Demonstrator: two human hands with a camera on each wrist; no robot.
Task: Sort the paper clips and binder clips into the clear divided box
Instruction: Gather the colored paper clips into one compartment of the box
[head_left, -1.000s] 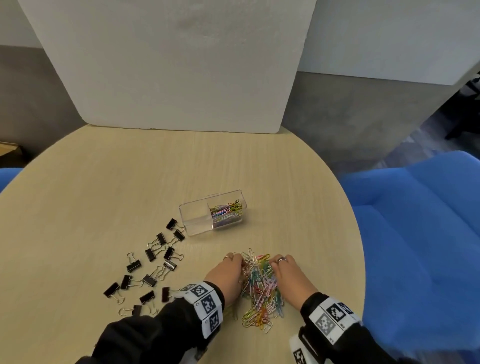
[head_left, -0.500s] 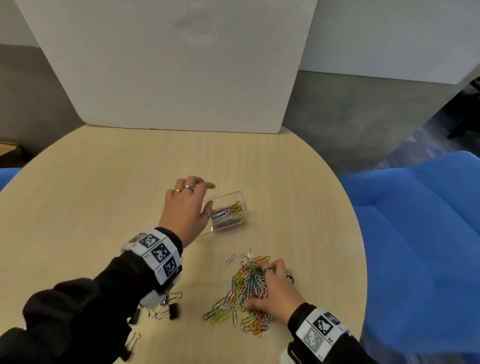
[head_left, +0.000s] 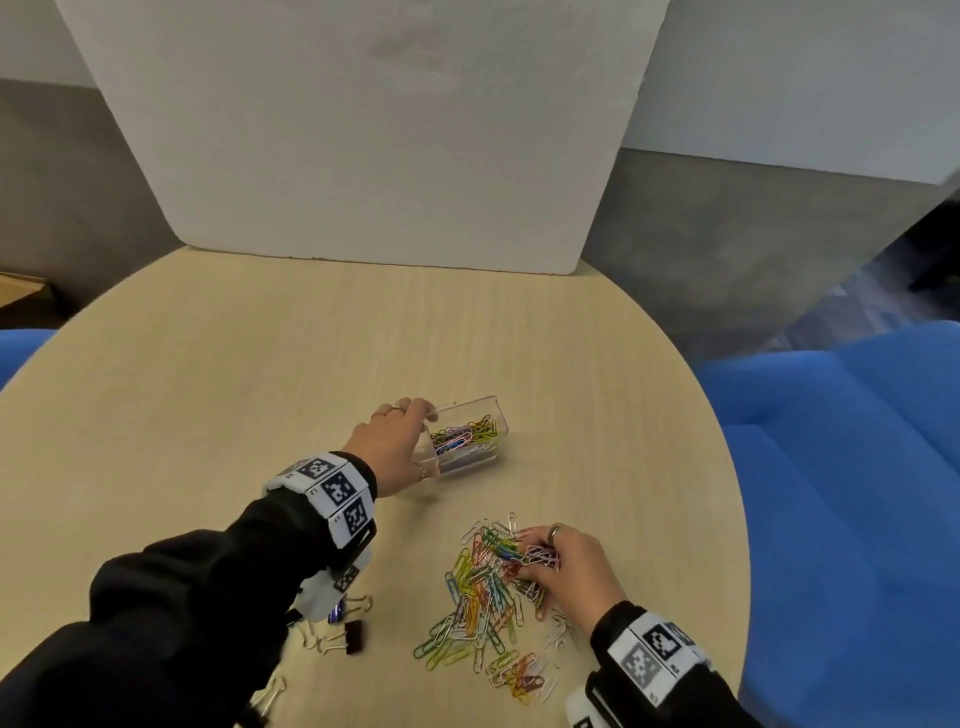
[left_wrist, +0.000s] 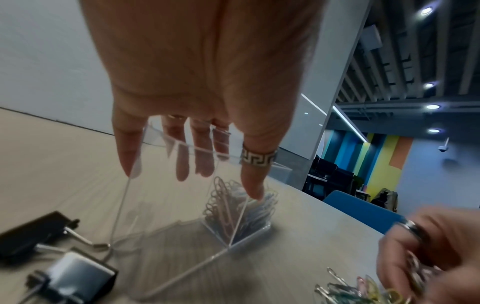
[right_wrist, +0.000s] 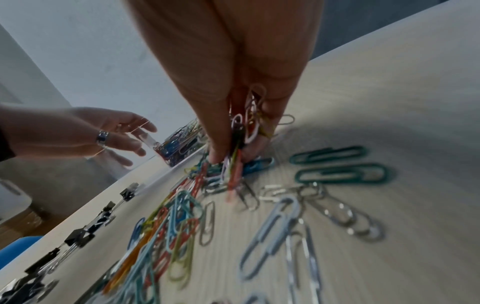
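The clear divided box (head_left: 480, 404) stands mid-table, with coloured paper clips (head_left: 467, 436) in its right compartment. My left hand (head_left: 400, 447) grips the box's left end, thumb on the near wall and fingers over the far wall (left_wrist: 221, 156). Nearer me lies a loose pile of paper clips (head_left: 478, 608). My right hand (head_left: 550, 561) pinches a bunch of clips at the pile's far right edge (right_wrist: 233, 148). Black binder clips (head_left: 348, 636) lie at the near left, mostly hidden under my left sleeve.
A white foam board (head_left: 363, 130) stands upright at the table's far edge. Blue chairs (head_left: 857, 467) sit beyond the round table's right rim. More binder clips (right_wrist: 78, 238) lie in a row left of the pile.
My left hand left the paper clip pile, reached up to the box and took hold of its left end. My right hand stayed at the pile and closed on a bunch of clips.
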